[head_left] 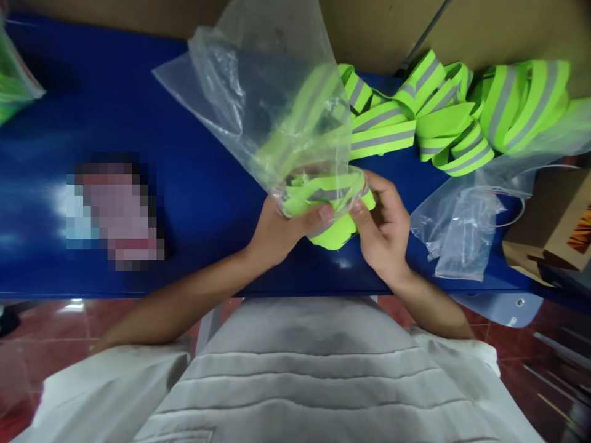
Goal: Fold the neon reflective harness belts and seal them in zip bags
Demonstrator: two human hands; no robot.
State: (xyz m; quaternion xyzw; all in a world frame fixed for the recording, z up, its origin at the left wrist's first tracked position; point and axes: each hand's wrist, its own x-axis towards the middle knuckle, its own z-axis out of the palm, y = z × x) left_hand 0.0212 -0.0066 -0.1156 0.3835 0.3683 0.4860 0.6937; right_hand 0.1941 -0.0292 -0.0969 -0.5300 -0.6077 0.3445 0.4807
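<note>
A clear plastic bag stretches away from me, its mouth end gathered between my hands. Inside that mouth sits a bundle of neon yellow-green reflective strap with a grey stripe, part of it sticking out toward me. My left hand is closed around the bag's left rim, thumb lying across the front. On the other side my right hand pinches the bag's rim and the strap's right edge between thumb and fingers. Some fingers of both hands are hidden behind the bag and bundle.
Loose reflective straps lie heaped along the back right of the blue table. Flat clear bags and a cardboard box are at right. At left lies a pixelated object; a filled bag occupies the far left corner.
</note>
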